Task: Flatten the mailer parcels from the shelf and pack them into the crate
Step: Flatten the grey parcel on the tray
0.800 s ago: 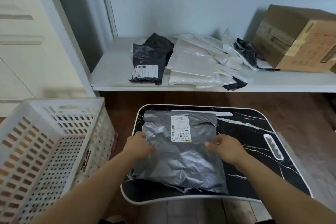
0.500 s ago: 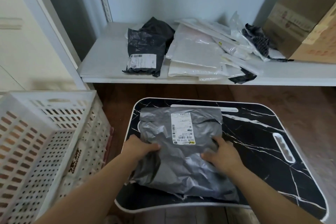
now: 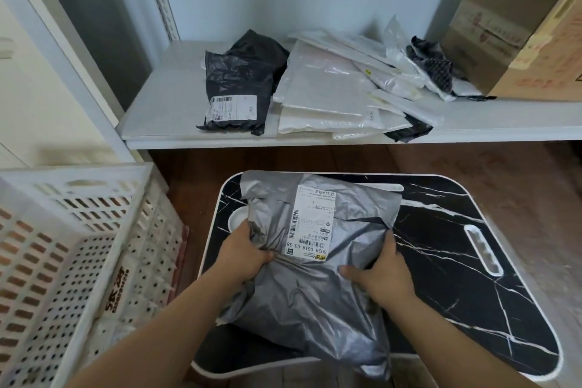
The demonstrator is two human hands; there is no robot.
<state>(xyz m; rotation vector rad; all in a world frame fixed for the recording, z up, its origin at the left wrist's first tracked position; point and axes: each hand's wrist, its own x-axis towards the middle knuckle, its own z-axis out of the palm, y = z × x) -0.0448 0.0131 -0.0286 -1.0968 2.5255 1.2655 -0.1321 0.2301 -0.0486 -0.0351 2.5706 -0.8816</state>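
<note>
A crumpled grey mailer parcel (image 3: 315,290) with a white shipping label lies on the black marble-pattern lap tray (image 3: 472,277). My left hand (image 3: 244,257) grips its left edge, fingers curled into the plastic. My right hand (image 3: 379,274) holds its right side, thumb on top and fingers tucked round the edge. The parcel's left side looks raised off the tray. The white perforated crate (image 3: 72,261) stands at the left. On the white shelf (image 3: 157,123) lie a black mailer (image 3: 239,91) and a pile of white and clear mailers (image 3: 340,88).
A cardboard box (image 3: 519,38) stands at the shelf's right end. Dark wooden floor (image 3: 519,192) surrounds the tray. A white door frame (image 3: 63,50) rises at the left, behind the crate.
Both hands have moved from pressing on top of the grey parcel to gripping its sides. The parcel has bunched up and tilted, its left side lifting.
</note>
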